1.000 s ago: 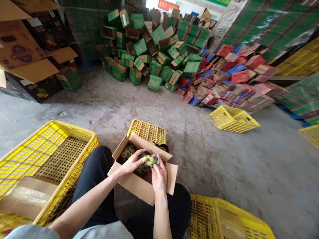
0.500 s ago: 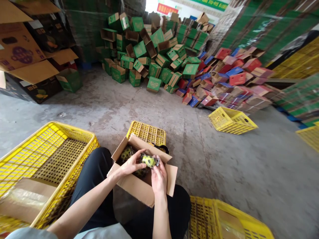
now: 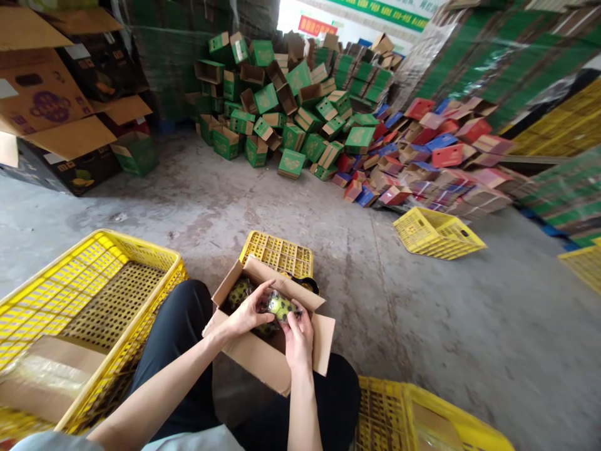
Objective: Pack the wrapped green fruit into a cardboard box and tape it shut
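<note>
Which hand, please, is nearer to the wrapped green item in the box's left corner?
Left: the left hand is beside that green item; the right hand is farther right, holding another wrapped item.

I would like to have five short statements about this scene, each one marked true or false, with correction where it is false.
1. The right hand holds a wrapped yellow-green item. True.
2. The left hand rests on a knee. False: it is over the open cardboard box, at the wrapped item.
3. Brown cardboard with tape lies in the yellow crate at the left. True.
4. The piled boxes at the back are all blue. False: many are green, others red or blue.
</note>
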Demonstrator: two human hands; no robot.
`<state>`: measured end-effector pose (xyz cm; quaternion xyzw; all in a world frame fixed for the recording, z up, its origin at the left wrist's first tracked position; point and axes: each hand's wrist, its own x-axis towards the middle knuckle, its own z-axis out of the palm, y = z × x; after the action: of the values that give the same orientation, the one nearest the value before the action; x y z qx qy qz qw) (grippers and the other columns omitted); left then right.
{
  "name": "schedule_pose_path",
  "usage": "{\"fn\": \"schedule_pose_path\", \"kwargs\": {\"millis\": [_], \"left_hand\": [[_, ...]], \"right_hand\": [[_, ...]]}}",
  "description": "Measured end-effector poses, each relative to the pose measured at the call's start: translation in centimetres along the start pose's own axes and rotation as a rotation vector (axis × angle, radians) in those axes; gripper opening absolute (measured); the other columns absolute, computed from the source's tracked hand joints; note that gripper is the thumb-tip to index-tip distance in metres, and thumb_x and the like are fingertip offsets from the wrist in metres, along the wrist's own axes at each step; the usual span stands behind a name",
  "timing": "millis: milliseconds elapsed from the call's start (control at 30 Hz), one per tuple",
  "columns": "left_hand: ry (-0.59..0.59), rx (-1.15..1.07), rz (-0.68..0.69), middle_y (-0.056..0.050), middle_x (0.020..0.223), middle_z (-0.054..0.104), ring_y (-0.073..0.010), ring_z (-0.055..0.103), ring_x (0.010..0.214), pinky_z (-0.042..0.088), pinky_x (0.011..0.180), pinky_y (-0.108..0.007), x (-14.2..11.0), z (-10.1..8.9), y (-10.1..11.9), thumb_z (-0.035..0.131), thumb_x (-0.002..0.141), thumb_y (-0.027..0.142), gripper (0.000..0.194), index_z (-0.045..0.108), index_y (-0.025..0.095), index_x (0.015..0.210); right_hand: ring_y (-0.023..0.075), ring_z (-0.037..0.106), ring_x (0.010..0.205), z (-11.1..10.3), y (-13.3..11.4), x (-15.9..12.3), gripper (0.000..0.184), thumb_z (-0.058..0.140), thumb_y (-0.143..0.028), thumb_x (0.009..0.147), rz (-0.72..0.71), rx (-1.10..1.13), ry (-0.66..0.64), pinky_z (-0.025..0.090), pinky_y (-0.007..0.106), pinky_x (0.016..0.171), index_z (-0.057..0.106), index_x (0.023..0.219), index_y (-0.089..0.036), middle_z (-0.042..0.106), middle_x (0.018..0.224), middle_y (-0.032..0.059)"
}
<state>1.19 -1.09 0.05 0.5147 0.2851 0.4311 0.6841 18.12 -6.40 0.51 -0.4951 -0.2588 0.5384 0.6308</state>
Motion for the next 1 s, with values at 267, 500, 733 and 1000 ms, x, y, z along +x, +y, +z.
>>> {"fn": "schedule_pose_path", "kwargs": {"millis": [267,500,733,1000], "left_hand": [[0.210,-0.100,0.023,-0.012,0.146,0.056,-0.0247,0.058,0.121,0.052,0.099,-0.040,1.0,-0.5,-1.5,0.066,0.077,0.012,0.079,0.048,0.025,0.152],[0.264,-0.114,0.012,-0.011,0.151,0.055,-0.0268,0.056,0.130,0.053,0.101,-0.041,0.9,-0.5,-1.0,0.057,0.072,0.008,0.081,0.050,0.026,0.150],[0.280,-0.089,0.006,-0.012,0.150,0.056,-0.0253,0.060,0.125,0.053,0.103,-0.042,0.8,-0.4,-0.6,0.056,0.074,0.007,0.075,0.054,0.024,0.147],[0.294,-0.059,0.001,-0.012,0.149,0.057,-0.0258,0.060,0.125,0.053,0.104,-0.046,1.2,-0.5,-1.1,0.056,0.074,0.006,0.073,0.057,0.024,0.144]], "right_hand": [[0.0311,0.066,0.109,-0.6,-2.1,-0.4,0.043,0.076,-0.055,0.084,-0.311,-0.499,0.194,0.056,0.052,0.095,0.070,0.111,-0.022,0.070,0.118,0.0129],[0.0322,0.064,0.100,-2.0,-1.9,-2.1,0.030,0.058,-0.050,0.096,-0.466,-1.260,-0.019,0.035,0.059,0.114,0.074,0.091,-0.025,0.072,0.097,0.0121],[0.0324,0.070,0.095,-1.0,1.0,-0.5,0.027,0.063,-0.040,0.088,-0.393,-1.276,-0.198,0.054,0.046,0.090,0.077,0.106,-0.025,0.079,0.104,0.0117],[0.0240,0.072,0.089,-2.6,-3.7,2.6,0.035,0.042,-0.024,0.092,-0.341,-1.382,-0.081,0.054,0.034,0.082,0.075,0.104,-0.028,0.077,0.092,0.0040]]}}
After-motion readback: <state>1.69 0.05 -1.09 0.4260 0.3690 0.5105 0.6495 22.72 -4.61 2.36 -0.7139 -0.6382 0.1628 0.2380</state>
